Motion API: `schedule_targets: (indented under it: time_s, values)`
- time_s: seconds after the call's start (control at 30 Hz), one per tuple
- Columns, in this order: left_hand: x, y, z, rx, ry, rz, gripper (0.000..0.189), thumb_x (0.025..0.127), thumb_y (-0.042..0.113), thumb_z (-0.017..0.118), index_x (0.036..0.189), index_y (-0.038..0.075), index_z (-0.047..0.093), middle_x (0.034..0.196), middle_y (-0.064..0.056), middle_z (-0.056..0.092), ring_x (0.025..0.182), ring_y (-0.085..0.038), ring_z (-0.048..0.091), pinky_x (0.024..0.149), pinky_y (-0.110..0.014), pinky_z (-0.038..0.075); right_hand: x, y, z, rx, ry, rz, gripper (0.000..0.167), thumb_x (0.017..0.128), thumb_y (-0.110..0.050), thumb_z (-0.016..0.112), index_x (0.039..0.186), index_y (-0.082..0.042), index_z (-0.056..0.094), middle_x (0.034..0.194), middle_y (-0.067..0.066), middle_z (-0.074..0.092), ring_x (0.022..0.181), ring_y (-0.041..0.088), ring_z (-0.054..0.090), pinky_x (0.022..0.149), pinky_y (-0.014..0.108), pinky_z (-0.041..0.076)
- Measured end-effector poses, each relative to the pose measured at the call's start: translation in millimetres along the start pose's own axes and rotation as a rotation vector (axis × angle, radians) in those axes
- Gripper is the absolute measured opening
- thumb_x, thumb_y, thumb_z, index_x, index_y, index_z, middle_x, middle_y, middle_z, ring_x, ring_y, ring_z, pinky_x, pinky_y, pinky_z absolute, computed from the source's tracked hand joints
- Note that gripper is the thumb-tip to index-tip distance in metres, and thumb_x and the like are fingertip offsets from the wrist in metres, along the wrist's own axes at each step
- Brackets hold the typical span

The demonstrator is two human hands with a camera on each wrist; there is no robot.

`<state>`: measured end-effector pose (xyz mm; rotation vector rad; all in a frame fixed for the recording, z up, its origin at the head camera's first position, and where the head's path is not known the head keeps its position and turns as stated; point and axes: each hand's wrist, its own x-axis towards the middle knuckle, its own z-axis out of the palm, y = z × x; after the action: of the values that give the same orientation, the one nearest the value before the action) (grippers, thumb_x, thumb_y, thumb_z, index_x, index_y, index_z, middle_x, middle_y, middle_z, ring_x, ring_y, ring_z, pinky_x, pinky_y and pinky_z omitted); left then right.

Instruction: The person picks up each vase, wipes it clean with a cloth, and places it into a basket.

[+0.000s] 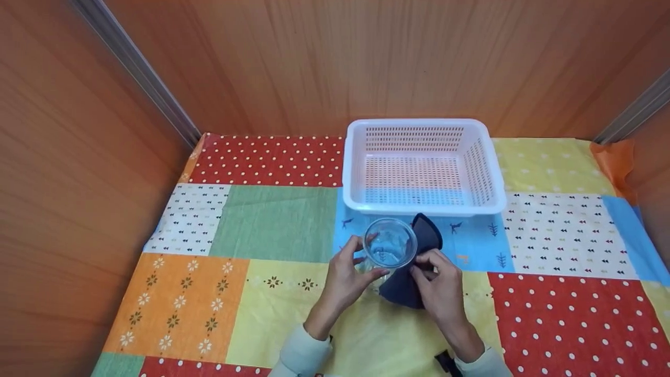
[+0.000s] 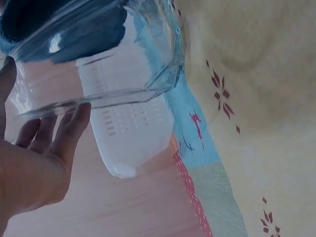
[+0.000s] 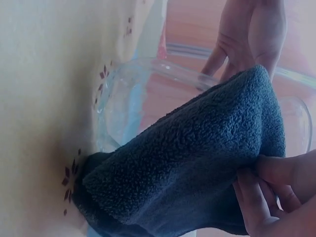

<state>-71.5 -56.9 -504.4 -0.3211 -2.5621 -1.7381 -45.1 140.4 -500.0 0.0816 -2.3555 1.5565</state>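
My left hand (image 1: 345, 277) grips a clear glass jar (image 1: 390, 243) by its side, with fingers and thumb spread round it near the round rim. The jar's mouth faces up toward the head camera. My right hand (image 1: 442, 285) pinches a dark blue terry cloth (image 1: 403, 292) between thumb and fingers. In the right wrist view the cloth (image 3: 197, 153) is folded and lies along the jar's side, covering much of it. The left wrist view shows the cloth dark behind the glass wall (image 2: 123, 96), and its lower end hangs close over the tablecloth.
A white plastic basket (image 1: 424, 212) with slotted walls stands just beyond the jar, toward the back wooden panel (image 1: 314, 68). A patchwork tablecloth (image 1: 277, 220) covers the table. Another wooden panel (image 1: 68, 173) rises at the left. An orange piece of cloth (image 1: 617, 165) lies at the back right corner.
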Motion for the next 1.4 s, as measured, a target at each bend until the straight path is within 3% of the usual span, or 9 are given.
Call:
schedule_targets:
  time_s: [0.23, 0.87, 1.4]
  values:
    - [-2.4, 0.3, 3.9, 0.029, 0.063, 0.009, 0.056, 0.08, 0.012, 0.094, 0.126, 0.011, 0.061, 0.117, -0.007, 0.073, 0.116, -0.029, 0.07, 0.094, -0.045, 0.062, 2.7, 4, 0, -0.015, -0.034, -0.008, 0.019, 0.085, 0.017, 0.077, 0.091, -0.001, 0.072, 0.093, 0.009, 0.068, 0.097, 0.023, 0.072, 0.081, 0.029, 0.063]
    - [-2.5, -0.6, 6.4, 0.019, 0.086, 0.017, 0.052, 0.078, 0.018, 0.095, 0.117, 0.011, 0.062, 0.117, -0.005, 0.072, 0.115, -0.026, 0.069, 0.093, -0.045, 0.063, -3.4, 28, 1, -0.084, -0.086, 0.037, 0.026, 0.081, 0.021, 0.077, 0.086, -0.002, 0.066, 0.09, 0.007, 0.066, 0.088, 0.024, 0.071, 0.069, 0.021, 0.059]
    - [-5.4, 0.4, 11.1, 0.016, 0.092, 0.015, 0.056, 0.078, 0.019, 0.095, 0.123, 0.01, 0.063, 0.118, -0.007, 0.073, 0.113, -0.026, 0.069, 0.092, -0.043, 0.063, -5.3, 43, 0, -0.211, -0.179, 0.106, 0.028, 0.082, 0.018, 0.077, 0.085, -0.006, 0.063, 0.09, 0.007, 0.067, 0.087, 0.023, 0.068, 0.07, 0.031, 0.058]
